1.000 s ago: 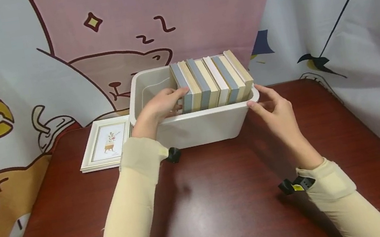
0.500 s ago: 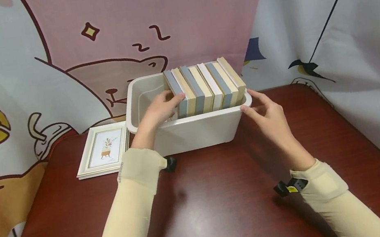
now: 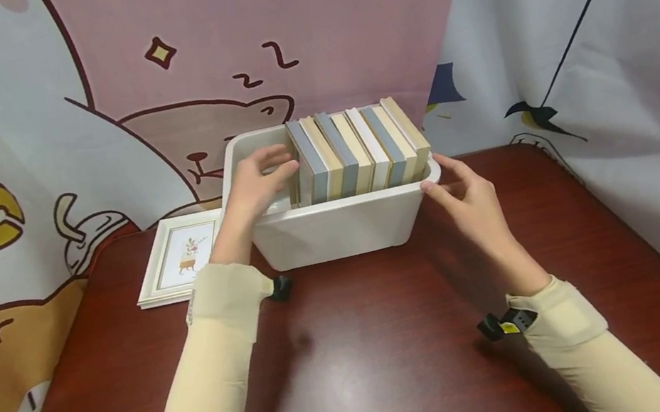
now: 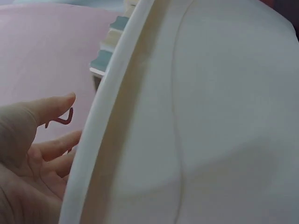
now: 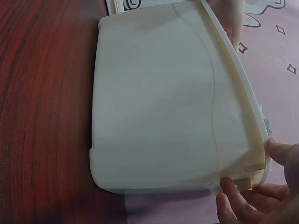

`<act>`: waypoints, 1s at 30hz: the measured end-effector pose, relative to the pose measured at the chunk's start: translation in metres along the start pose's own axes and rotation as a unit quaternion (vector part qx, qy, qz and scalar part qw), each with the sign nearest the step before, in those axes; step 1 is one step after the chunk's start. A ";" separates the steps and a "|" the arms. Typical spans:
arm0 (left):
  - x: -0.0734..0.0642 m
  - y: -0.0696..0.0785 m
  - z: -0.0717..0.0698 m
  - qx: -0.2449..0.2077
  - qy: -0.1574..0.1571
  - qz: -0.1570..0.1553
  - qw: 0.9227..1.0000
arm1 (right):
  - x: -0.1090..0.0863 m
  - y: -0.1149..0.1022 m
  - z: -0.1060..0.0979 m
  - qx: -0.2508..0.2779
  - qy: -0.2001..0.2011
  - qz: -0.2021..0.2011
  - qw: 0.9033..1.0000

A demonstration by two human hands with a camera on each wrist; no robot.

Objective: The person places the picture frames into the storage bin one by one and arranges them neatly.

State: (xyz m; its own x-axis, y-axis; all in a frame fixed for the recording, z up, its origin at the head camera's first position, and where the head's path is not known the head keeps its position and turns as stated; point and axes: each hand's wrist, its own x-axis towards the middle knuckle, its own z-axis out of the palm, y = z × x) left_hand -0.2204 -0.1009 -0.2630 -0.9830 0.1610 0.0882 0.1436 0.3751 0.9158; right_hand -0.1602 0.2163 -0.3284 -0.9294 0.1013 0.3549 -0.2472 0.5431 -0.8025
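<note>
A white plastic bin [image 3: 340,229] stands on the table, its front wall filling much of both wrist views. Several blue, cream and white picture frames [image 3: 354,152] stand on edge in a row in its right part. My left hand [image 3: 252,186] is over the bin's left part, thumb and fingers apart with nothing between them, just left of the end blue frame [image 3: 309,159]. At the right front corner, my right hand [image 3: 468,198] grips the bin's rim, thumb on the front edge and fingers round the right end, as the right wrist view shows.
A cream picture frame [image 3: 150,281] with a plant drawing lies flat left of the bin, partly behind my left forearm. The dark red wooden table [image 3: 366,351] extends in front. A printed curtain [image 3: 354,29] hangs behind and at the sides.
My left hand has let go of the blue end frame and moved left, its fingers loosened. My right hand keeps its place on the bin's corner.
</note>
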 end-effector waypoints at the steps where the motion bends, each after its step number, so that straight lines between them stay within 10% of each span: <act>1: -0.001 0.000 -0.002 -0.001 0.003 0.002 1.000 | 0.000 0.000 0.000 0.000 0.000 0.000 1.000; 14: -0.025 -0.009 -0.059 -0.022 0.130 0.006 0.991 | 0.001 0.000 -0.002 -0.001 -0.002 0.001 1.000; 30: -0.038 -0.084 -0.084 -0.029 0.206 -0.071 0.975 | 0.002 0.000 -0.001 -0.002 -0.003 -0.001 1.000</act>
State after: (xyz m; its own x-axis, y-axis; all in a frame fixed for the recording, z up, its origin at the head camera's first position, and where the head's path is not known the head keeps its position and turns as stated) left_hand -0.2051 -0.2153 -0.3101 -0.9566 -0.2745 0.0980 0.0075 0.3130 0.9497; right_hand -0.1614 0.2179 -0.3274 -0.9304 0.0945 0.3542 -0.2489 0.5466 -0.7996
